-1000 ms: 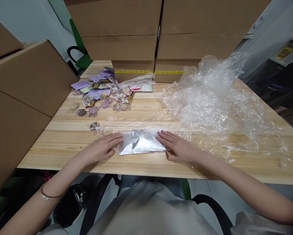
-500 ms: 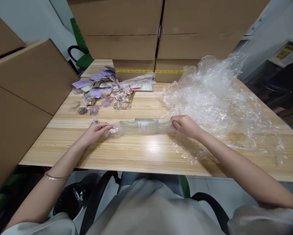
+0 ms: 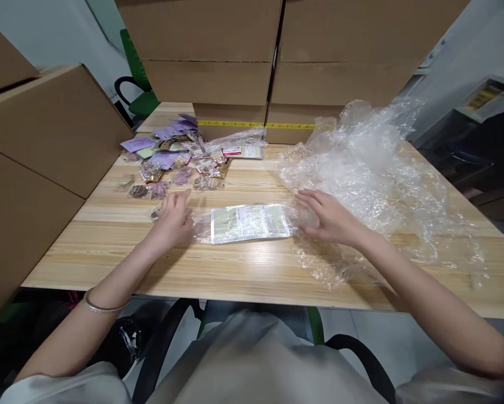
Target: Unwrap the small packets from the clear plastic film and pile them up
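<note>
Left hand (image 3: 172,220), fingers loosely parted, is beside the film-wrapped pouch (image 3: 250,223), which has just turned over and lies flat on the counter (image 3: 218,269), printed side now showing; right hand (image 3: 331,217) has released, fingers wide.

Pouch (image 3: 250,223) on table (image 3: 218,275); boxes (image 3: 205,81) behind

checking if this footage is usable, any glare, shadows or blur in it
Head view: glare speckles the clear plastic wrap; a pale bright patch on the table below the packet; soft shadows near the left hand and right hand; the dark clutter at far right looks blurred.
</note>
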Motion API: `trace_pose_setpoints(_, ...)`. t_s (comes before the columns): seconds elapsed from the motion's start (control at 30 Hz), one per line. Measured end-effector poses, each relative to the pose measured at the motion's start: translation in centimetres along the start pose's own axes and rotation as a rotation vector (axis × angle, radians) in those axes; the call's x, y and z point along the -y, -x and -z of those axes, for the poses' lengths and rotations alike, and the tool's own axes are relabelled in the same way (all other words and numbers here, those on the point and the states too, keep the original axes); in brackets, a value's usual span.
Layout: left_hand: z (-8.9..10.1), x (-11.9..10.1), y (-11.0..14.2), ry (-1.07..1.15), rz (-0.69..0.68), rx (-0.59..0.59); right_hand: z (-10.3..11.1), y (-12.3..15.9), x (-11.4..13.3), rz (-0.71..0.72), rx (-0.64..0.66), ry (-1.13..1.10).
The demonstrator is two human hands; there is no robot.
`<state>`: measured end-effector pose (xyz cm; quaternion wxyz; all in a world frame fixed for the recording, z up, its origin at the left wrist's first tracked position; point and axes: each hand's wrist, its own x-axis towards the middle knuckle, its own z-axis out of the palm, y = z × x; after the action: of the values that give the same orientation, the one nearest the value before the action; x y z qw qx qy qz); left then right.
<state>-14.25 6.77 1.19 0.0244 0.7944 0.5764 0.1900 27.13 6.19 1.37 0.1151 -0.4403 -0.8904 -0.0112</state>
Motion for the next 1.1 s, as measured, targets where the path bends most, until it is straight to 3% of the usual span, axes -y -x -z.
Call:
trace_pose_setpoints(0.07,-0.3,-3.7,-0.4,0.028,-0.173,-0.009,0.5,0.7,1.4,0.084,-0.016,-0.003)
trace_pose_setpoints(0.13,-1.7,-7.8,-0.8,0.05,-0.374,0.094,0.3,1.4,3.6,0.063,-0.034,-0.007)
trace_pose_setpoints(0.23,-5.2,-12.4,-1.3,0.022,-0.564,0.258,-0.2,2.8,6.8,-0.214,-0.043,-0.177)
trace_pose_setpoints(0.3,-7.3,-13.8,-1.6,-0.006,-0.541,0.286,-0.3,3.8,7.6,-0.519,0.035,-0.493)
trace_pose_setpoints(0.4,-9.0,-14.3,-2.1,-0.019,-0.447,0.291,-0.1,5.0,6.4,-0.958,0.186,-1.074)
trace_pose_setpoints(0.47,-9.2,-14.2,-2.5,-0.014,-0.403,0.31,-0.1,5.2,5.0,-1.117,0.215,-1.343)
trace_pose_setpoints(0.53,-9.0,-14.0,-2.7,-0.008,-0.375,0.334,-0.3,4.9,3.9,-1.159,0.195,-1.518)
trace_pose_setpoints(0.7,-8.4,-13.9,-2.8,0.022,-0.37,0.347,-1.6,1.8,3.6,-1.135,0.106,-1.692)
trace_pose_setpoints(0.83,-8.3,-13.7,-2.5,0.001,-0.412,0.352,-2.4,-0.7,4.0,-1.051,-0.069,-1.453)
trace_pose_setpoints(0.97,-8.8,-13.7,-2.4,-0.058,-0.462,0.312,-2.9,-2.3,5.7,-0.652,-0.305,-0.889)
trace_pose_setpoints(1.03,-9.4,-13.7,-2.3,-0.07,-0.492,0.277,-3.6,-3.1,6.9,-0.449,-0.286,-0.767)
trace_pose_setpoints(1.1,-10.2,-13.6,-2.2,-0.052,-0.527,0.269,-4.5,-4.0,8.1,-0.295,-0.181,-0.75)
